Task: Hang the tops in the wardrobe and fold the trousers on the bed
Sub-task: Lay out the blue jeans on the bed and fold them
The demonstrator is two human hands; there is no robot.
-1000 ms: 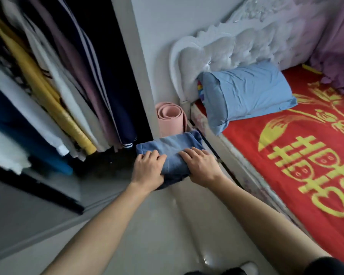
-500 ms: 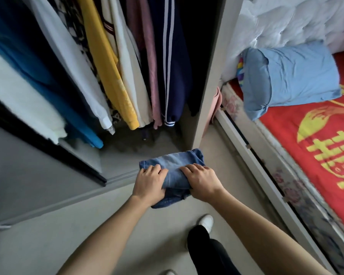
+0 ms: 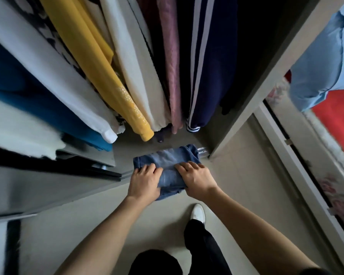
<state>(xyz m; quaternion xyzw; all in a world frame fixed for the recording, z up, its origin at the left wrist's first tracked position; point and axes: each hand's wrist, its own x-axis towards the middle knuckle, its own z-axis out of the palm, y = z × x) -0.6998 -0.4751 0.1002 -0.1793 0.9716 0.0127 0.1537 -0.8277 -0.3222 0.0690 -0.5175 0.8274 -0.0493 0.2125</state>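
**Domestic bedroom**

An open wardrobe [image 3: 272, 76] holds a row of hanging tops [image 3: 99, 66]. Just beside it stands a bed [image 3: 330, 175] with a red cover [image 3: 338, 124] and a blue pillow [image 3: 322, 62]. The floor [image 3: 236, 175] is pale.

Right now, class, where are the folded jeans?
Centre of head view: folded jeans gripped by left hand and right hand, below the navy striped top in the wardrobe.

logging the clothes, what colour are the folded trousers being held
The trousers are faded blue denim, shown best in the head view.
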